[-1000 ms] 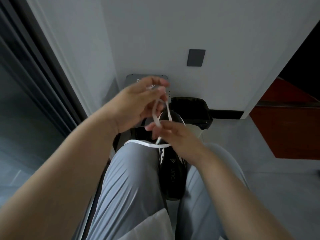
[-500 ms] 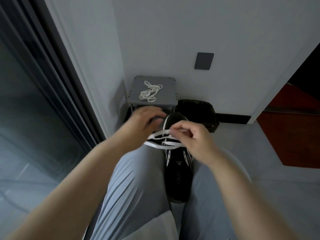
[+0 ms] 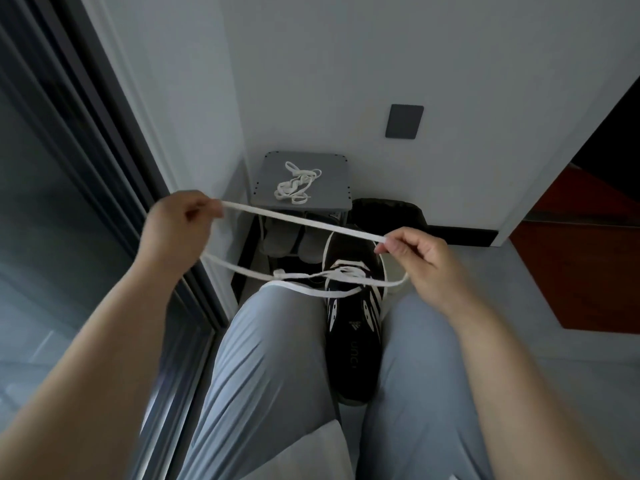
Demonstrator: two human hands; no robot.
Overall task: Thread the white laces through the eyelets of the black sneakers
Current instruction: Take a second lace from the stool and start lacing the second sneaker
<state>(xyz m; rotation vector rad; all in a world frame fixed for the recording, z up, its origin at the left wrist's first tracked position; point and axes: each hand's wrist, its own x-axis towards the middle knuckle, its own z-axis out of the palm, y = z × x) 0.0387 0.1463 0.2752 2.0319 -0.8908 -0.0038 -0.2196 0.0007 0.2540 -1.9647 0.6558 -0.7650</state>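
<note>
Fingers of left hand (image 3: 175, 226) and right hand (image 3: 420, 258) pinch opposite ends of flat white lace (image 3: 301, 221) — stretched taut above black striped sneaker (image 3: 355, 327), wedged between grey-trousered knees.

A white lace (image 3: 304, 221) is held taut between the left hand (image 3: 176, 223) and right hand (image 3: 420, 252), above a black sneaker (image 3: 355, 327) wedged between the knees. A spare lace (image 3: 296, 183) is seen on the grey shelf (image 3: 334, 188).

Sneaker (image 3: 353, 372), small pale three-bar triangle logo on black upper, just below it faint grey letters running lengthwise, reads roughly "unc", last character unclear, nothing else legible.
</note>
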